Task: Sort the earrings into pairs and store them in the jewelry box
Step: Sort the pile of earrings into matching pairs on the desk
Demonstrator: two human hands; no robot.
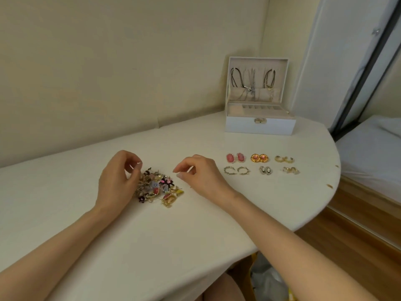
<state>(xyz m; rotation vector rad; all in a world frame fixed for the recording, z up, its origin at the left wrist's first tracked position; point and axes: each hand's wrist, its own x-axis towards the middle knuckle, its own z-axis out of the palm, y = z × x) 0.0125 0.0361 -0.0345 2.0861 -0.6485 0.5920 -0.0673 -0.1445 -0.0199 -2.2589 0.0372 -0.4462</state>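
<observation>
A tangled pile of mixed earrings lies on the white table. My left hand hovers at the pile's left edge with its fingers loosely curled, and I see nothing in them. My right hand hangs just right of the pile, fingers relaxed and bent, holding nothing. Further right, several pairs lie in two rows: pink ovals, gold rounds with pink centres, gold hoops, silver hoops, small dark ovals and small gold ones. The white jewelry box stands open behind them.
Necklaces hang inside the box's raised lid. The table's curved right edge drops to a wooden floor. A bed with a white sheet sits at the far right, and a cream wall runs along the back of the table.
</observation>
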